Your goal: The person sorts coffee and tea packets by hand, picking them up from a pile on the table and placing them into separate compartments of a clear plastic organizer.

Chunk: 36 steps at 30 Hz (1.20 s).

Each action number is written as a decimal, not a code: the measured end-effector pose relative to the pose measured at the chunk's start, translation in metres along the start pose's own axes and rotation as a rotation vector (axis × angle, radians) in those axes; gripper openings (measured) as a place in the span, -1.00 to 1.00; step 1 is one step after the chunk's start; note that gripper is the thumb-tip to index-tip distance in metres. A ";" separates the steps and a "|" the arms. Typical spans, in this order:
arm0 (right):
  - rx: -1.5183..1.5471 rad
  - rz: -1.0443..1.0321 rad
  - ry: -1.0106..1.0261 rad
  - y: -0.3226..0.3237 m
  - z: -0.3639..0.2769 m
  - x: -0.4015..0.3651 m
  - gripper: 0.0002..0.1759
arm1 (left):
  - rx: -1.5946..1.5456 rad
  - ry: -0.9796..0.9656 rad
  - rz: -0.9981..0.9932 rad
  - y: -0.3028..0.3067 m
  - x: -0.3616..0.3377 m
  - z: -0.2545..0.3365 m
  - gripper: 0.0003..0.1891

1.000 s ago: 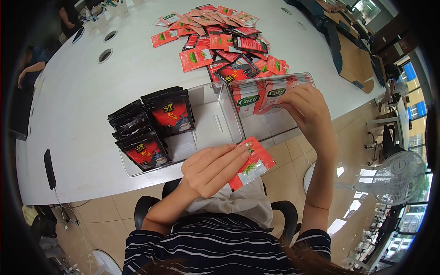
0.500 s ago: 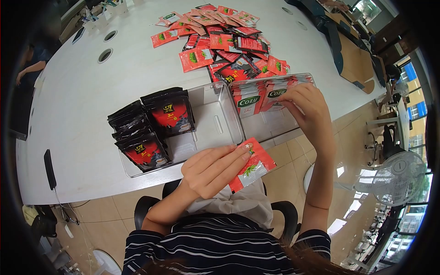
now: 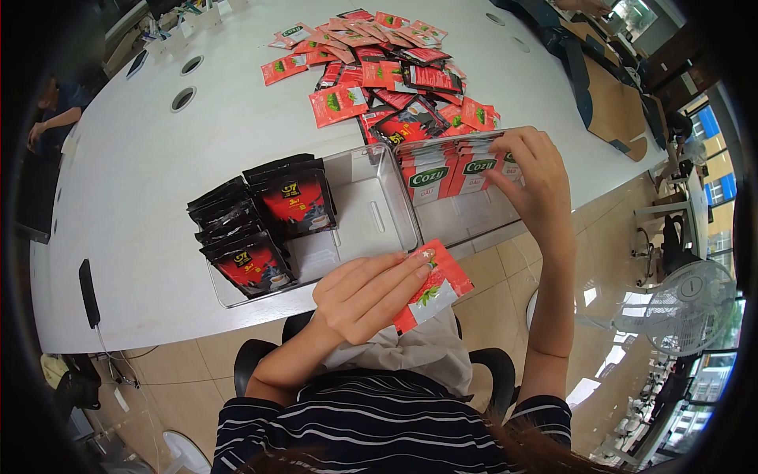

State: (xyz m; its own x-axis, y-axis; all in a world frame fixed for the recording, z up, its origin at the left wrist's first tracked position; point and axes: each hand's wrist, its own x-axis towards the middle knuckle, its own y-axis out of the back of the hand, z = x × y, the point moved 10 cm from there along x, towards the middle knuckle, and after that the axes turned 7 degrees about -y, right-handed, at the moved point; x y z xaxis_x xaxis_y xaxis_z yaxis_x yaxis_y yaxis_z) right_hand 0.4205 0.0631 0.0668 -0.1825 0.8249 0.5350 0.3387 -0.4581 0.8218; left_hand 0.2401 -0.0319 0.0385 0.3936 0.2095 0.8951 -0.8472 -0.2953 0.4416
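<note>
Left hand (image 3: 359, 296) grips red strawberry sachet (image 3: 436, 294), just below frame center. Right hand (image 3: 537, 178): grip spread, nothing visibly pinched, at upright Cozy sachets (image 3: 429, 180) in clear bin (image 3: 466, 220), upper right of center. Best: logos outward, edges square, no dragging neighbours.

Open cardboard box (image 3: 612, 103) on right of white table (image 3: 150, 237); fan (image 3: 689, 306) beyond; dark slab (image 3: 136, 65), perhaps phone, far left.
</note>
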 end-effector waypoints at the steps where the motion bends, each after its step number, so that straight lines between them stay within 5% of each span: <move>1: -0.002 0.005 -0.009 0.000 0.001 0.001 -0.64 | 0.001 0.001 -0.004 0.000 0.000 0.000 -0.67; 8: 0.029 0.056 0.002 0.006 0.001 -0.003 -0.63 | 0.006 0.002 -0.015 0.000 0.000 0.001 -0.66; 11: 0.478 -0.010 -0.038 0.024 -0.015 -0.017 -0.61 | 0.004 -0.001 -0.005 0.001 0.001 0.001 -0.65; 14: 0.639 -0.217 0.237 0.034 -0.090 -0.035 -0.69 | 0.031 -0.019 -0.013 -0.001 0.000 0.002 -0.65; 19: 0.391 -0.109 0.363 0.030 -0.093 -0.047 -0.71 | 0.050 0.010 0.021 0.000 0.001 0.003 -0.70; 23: 0.282 0.118 0.036 0.058 -0.034 -0.029 -0.76 | 0.085 -0.010 0.043 -0.001 0.000 0.004 -0.74; 26: 0.234 0.023 -0.270 0.046 0.035 -0.024 -0.78 | 0.096 -0.003 0.056 -0.001 0.000 0.004 -0.74; 29: 0.155 -0.040 -0.367 0.030 0.076 -0.027 -0.77 | 0.096 0.006 0.078 0.000 0.002 0.005 -0.67; 36: -0.059 -0.021 -0.133 0.017 0.052 -0.013 -0.67 | 0.117 0.020 0.069 0.000 0.002 0.005 -0.67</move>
State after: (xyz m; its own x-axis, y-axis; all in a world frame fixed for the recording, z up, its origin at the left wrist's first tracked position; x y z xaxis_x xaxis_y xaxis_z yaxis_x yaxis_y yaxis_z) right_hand 0.4770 0.0616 0.0633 -0.0637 0.8691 0.4905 0.2811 -0.4560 0.8444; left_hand 0.2425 -0.0359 0.0401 0.3277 0.2027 0.9228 -0.8242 -0.4162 0.3841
